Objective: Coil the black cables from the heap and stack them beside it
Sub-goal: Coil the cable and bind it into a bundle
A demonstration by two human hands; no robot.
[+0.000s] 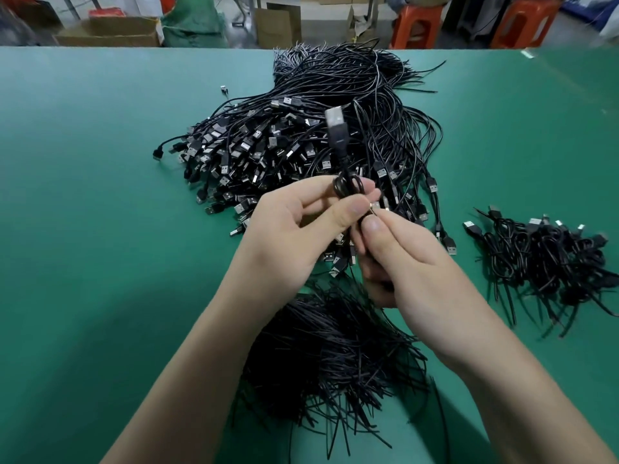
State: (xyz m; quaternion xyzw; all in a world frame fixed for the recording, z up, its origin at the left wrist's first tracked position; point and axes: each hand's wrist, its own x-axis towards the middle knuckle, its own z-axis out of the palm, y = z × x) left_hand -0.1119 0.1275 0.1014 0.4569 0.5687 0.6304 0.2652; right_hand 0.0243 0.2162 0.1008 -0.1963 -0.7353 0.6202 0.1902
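black cables lie in a broad heap [301, 145] on the middle of the green worktop [83, 195], with usb plugs crowded on its near and left side and loose tails trailing to the far edge. the heap's near edge is hidden behind the hands. a bushy pile of thin black ties [328, 356] lies near, between the forearms, which cover part of it. at the right, well apart from the heap, a stack of coiled cables [549, 262] is cut off by the frame edge and blurred, so single coils are hard to tell apart. past the far edge of the worktop, cardboard boxes [110, 31] and orange stools [417, 25] are soft and only partly in frame.

the left hand [294, 236] is raised over the heap's near edge, fingers curled and thumb pressed in, gripping a small coil of cable [348, 185]. its usb plug [336, 123] stands up above the fingers. the right hand [402, 259] touches the left, its fingers curled under and its thumb pinching a thin strand [361, 229] that runs down from the coil. whether that strand is the cable's tail or a tie is not clear, and the right fingertips are hidden.
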